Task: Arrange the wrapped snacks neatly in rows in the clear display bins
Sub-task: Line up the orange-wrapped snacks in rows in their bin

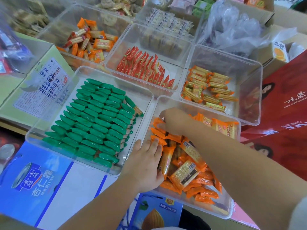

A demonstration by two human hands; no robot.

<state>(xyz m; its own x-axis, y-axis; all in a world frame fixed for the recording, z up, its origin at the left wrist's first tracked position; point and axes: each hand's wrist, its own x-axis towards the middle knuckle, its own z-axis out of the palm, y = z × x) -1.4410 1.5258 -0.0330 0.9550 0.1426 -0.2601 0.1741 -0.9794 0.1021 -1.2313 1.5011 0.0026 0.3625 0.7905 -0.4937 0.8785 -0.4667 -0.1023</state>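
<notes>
Both my hands are inside the near right clear bin (231,211), which holds a loose heap of orange wrapped cracker packs (185,175). My left hand (146,161) lies flat along the bin's left side, fingers straight and pressing against upright orange packs. My right hand (172,121) reaches to the far left corner, its fingers curled down round an orange pack (157,124) there. To the left, another clear bin (33,130) is filled with green wrapped snacks (96,123) in neat rows.
Behind stand more clear bins: red-orange packs in rows (144,68), yellow-orange packs (207,90), and loose orange packs (89,42). Blue drink cartons (38,185) lie at the near left, red boxes (282,113) at the right, and a crumpled plastic bag (235,29) at the back right.
</notes>
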